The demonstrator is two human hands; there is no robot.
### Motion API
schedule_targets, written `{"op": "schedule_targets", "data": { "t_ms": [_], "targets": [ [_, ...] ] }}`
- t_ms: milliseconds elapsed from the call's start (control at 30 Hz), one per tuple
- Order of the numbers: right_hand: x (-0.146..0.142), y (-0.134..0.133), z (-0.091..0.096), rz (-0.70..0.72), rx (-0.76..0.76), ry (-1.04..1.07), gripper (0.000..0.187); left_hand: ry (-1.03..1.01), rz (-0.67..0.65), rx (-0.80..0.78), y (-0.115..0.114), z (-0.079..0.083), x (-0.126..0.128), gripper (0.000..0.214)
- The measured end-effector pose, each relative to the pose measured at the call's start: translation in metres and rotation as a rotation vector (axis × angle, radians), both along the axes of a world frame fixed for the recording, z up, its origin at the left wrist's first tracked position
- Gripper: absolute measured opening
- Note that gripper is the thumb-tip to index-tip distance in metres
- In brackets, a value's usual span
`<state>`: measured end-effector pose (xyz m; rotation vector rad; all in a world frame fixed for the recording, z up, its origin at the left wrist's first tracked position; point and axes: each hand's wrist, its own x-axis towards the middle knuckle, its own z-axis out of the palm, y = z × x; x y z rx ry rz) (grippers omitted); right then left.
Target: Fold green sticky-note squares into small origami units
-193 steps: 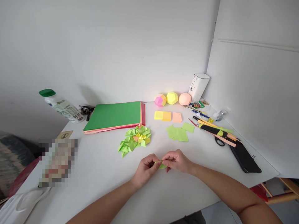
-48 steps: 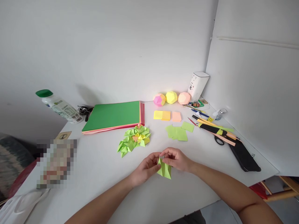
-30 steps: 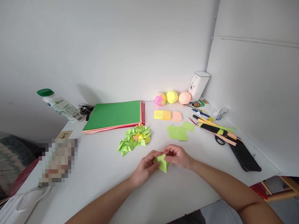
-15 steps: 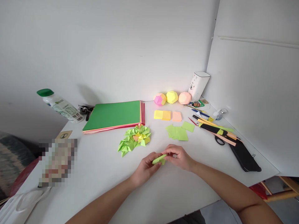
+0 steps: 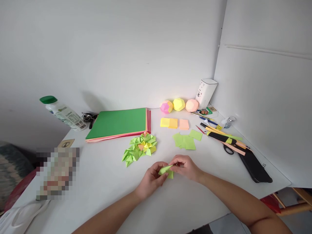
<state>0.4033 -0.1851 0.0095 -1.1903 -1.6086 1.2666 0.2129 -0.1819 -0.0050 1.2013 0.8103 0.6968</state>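
Observation:
A small green paper point(image 5: 168, 173), partly folded, is held above the white table between both hands. My left hand point(image 5: 152, 178) pinches its left side between thumb and fingers. The fingertips of my right hand point(image 5: 184, 167) close on its upper right edge. Beyond the hands lie several flat green paper squares point(image 5: 187, 142). To the left is a heap of folded paper pieces point(image 5: 136, 148), mostly green with some yellow and orange ones.
Coloured sheets point(image 5: 119, 122) are stacked at the back left beside a tilted white bottle point(image 5: 64, 112). Three faceted paper balls point(image 5: 178, 104) stand along the wall near a white box point(image 5: 206, 92). Yellow and orange sticky notes point(image 5: 169, 123), pens, scissors point(image 5: 228, 149) and a black case point(image 5: 254, 164) lie rightward.
The green paper has turned in my fingers and shows more of its lower part. My hands stay close together, and the whole view has shifted slightly.

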Motion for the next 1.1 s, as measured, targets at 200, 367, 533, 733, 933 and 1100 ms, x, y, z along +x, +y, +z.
{"op": "schedule_targets", "data": {
  "t_ms": [200, 367, 533, 733, 933, 1100],
  "targets": [
    [-0.0006, 0.0012, -0.0019, -0.004, 0.036, 0.007, 0.017, 0.087, -0.033, 0.058, 0.0016, 0.0006, -0.0016, 0.039],
    [-0.0012, 0.0014, -0.0002, -0.003, 0.089, 0.014, 0.02, 0.1, -0.026, 0.065, 0.0018, 0.0025, -0.0019, 0.037],
    [-0.0014, 0.0003, 0.0028, 0.002, 0.089, 0.011, 0.022, 0.097, -0.015, 0.052, 0.0008, 0.0042, -0.0011, 0.038],
    [-0.0018, -0.0005, 0.0033, -0.014, 0.028, 0.013, 0.02, 0.083, -0.009, 0.046, 0.0005, 0.0019, -0.0021, 0.036],
    [-0.0014, 0.0002, 0.0003, 0.003, 0.05, 0.011, 0.02, 0.088, -0.016, 0.049, 0.0008, 0.0015, -0.0023, 0.037],
    [-0.0013, 0.0005, 0.0006, 0.012, 0.087, -0.003, 0.018, 0.083, -0.015, 0.032, 0.0005, 0.0026, -0.0023, 0.037]
  ]
}}
